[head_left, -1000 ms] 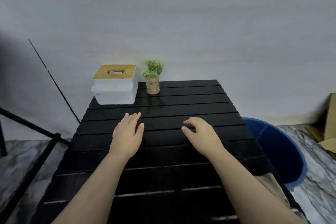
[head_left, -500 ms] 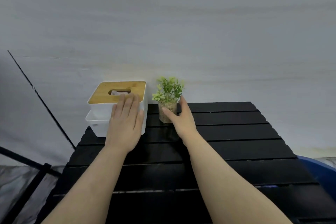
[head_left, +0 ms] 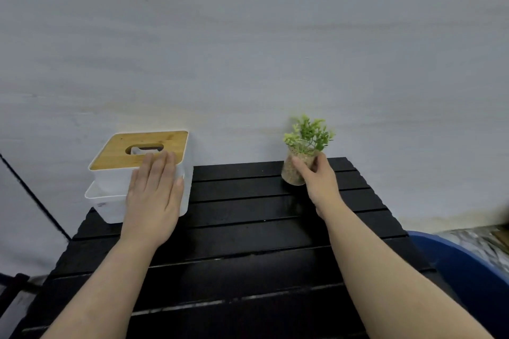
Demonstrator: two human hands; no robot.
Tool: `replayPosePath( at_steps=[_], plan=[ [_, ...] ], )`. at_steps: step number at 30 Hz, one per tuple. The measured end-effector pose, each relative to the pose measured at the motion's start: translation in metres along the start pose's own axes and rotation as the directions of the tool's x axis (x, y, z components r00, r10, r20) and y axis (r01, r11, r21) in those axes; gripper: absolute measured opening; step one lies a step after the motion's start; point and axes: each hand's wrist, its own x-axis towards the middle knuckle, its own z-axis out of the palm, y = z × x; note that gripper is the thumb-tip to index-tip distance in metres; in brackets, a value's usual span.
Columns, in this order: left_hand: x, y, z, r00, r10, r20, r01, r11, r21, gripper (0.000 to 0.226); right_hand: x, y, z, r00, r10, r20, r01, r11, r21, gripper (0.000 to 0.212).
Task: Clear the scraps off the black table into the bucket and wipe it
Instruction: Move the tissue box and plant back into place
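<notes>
Fingers of the right hand [head_left: 321,181] curl around the small plant pot [head_left: 296,172], gripping it at the far right of the black slatted worktop [head_left: 248,228]. Left hand [head_left: 154,195], flat with fingers extended and holding nothing, rests against the white tissue box [head_left: 115,187] with its wooden lid [head_left: 143,150] at the far left corner. Blue bucket [head_left: 473,272] sits beside the worktop's right edge.

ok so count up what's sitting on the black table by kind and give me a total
Tissue box, white with a wooden lid: 1
Small potted plant: 1
Scraps: 0 visible
Total: 2
</notes>
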Motion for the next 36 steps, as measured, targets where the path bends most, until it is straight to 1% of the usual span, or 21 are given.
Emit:
replayPosePath(
  at_steps=[3,5,7,10,11,12,13,14,15,17,19,20,22,24,26,28,29,31,32,34,36],
  plan=[
    [0.0,0.0,0.0,1.0,-0.007,0.003,0.006,1.0,0.002,0.061,0.02,0.008,-0.037,0.993,-0.007,-0.121,-0.003,0.997,-0.079,0.036],
    [0.001,0.001,0.0,1.0,-0.013,-0.003,0.013,1.0,-0.007,0.06,0.03,0.014,-0.05,0.986,-0.007,-0.169,-0.01,0.995,-0.103,0.034],
    [0.001,0.001,0.0,1.0,-0.021,0.002,0.021,1.0,-0.021,0.06,0.039,0.018,-0.057,0.986,0.007,-0.165,-0.03,0.99,-0.136,0.034],
    [0.001,0.002,-0.003,0.999,-0.032,0.019,0.033,0.999,-0.041,0.059,0.041,0.015,-0.057,0.99,0.038,-0.138,-0.067,0.975,-0.213,0.044],
    [0.001,0.003,-0.005,0.999,-0.029,0.025,0.03,0.998,-0.049,0.058,0.037,0.015,-0.057,0.988,0.052,-0.146,-0.08,0.979,-0.188,0.05],
    [0.002,0.003,-0.007,0.999,-0.029,0.039,0.032,0.997,-0.068,0.055,0.03,0.014,-0.056,0.982,0.077,-0.171,-0.101,0.986,-0.135,0.061],
    [0.003,0.003,-0.009,0.998,-0.035,0.059,0.042,0.993,-0.109,0.053,0.02,0.013,-0.054,0.972,0.105,-0.212,-0.123,0.99,-0.075,0.075],
    [0.005,0.003,-0.013,0.996,-0.044,0.083,0.057,0.984,-0.17,0.052,0.007,0.011,-0.051,0.958,0.13,-0.256,-0.144,0.989,-0.038,0.084],
    [0.006,0.001,-0.019,0.994,-0.047,0.104,0.071,0.968,-0.24,0.051,-0.007,0.008,-0.046,0.947,0.15,-0.284,-0.163,0.986,-0.023,0.085],
    [0.008,-0.008,-0.033,0.995,-0.039,0.089,0.068,0.937,-0.343,0.047,-0.033,0.001,-0.029,0.945,0.166,-0.28,-0.181,0.983,-0.026,0.078],
    [0.008,-0.026,-0.048,0.999,-0.051,0.012,0.052,0.94,-0.338,0.049,-0.057,-0.009,0.002,0.972,0.111,-0.207,-0.125,0.99,-0.059,0.066],
    [0.01,-0.037,-0.054,0.996,-0.084,-0.014,0.075,0.947,-0.312,0.055,-0.066,-0.017,0.023,0.99,0.063,-0.126,-0.073,0.994,-0.079,0.058],
    [0.012,-0.058,-0.061,0.978,-0.21,-0.002,0.202,0.942,-0.268,0.064,-0.077,-0.036,0.072,0.995,-0.01,0.103,0.021,0.995,-0.099,0.044],
    [0.013,-0.071,-0.061,0.941,-0.333,0.065,0.338,0.9,-0.275,0.063,-0.081,-0.057,0.121,0.947,-0.052,0.317,0.078,0.995,-0.068,0.042],
    [0.013,-0.076,-0.055,0.921,-0.375,0.104,0.386,0.842,-0.378,0.054,-0.082,-0.074,0.161,0.895,-0.081,0.439,0.102,0.995,-0.024,0.046],
    [0.011,-0.076,-0.049,0.913,-0.388,0.127,0.399,0.778,-0.486,0.051,-0.083,-0.083,0.187,0.866,-0.075,0.495,0.091,0.996,-0.009,0.049],
    [0.01,-0.076,-0.047,0.911,-0.385,0.147,0.4,0.744,-0.534,0.05,-0.084,-0.085,0.194,0.859,-0.051,0.51,0.062,0.998,-0.005,0.05],
    [0.007,-0.076,-0.045,0.907,-0.373,0.193,0.409,0.68,-0.608,0.049,-0.087,-0.086,0.2,0.854,0.006,0.52,-0.006,1.0,-0.002,0.049],
    [0.005,-0.076,-0.045,0.902,-0.375,0.213,0.42,0.651,-0.632,0.049,-0.088,-0.087,0.2,0.859,0.015,0.511,-0.014,1.0,-0.005,0.049],
    [0.002,-0.072,-0.046,0.896,-0.372,0.244,0.435,0.618,-0.654,0.05,-0.09,-0.086,0.191,0.873,0.002,0.488,0.003,1.0,-0.008,0.053],
    [0.0,-0.058,-0.046,0.9,-0.35,0.261,0.431,0.613,-0.662,0.051,-0.089,-0.086,0.174,0.884,0.004,0.468,0.0,1.0,-0.009,0.055]
  ],
)
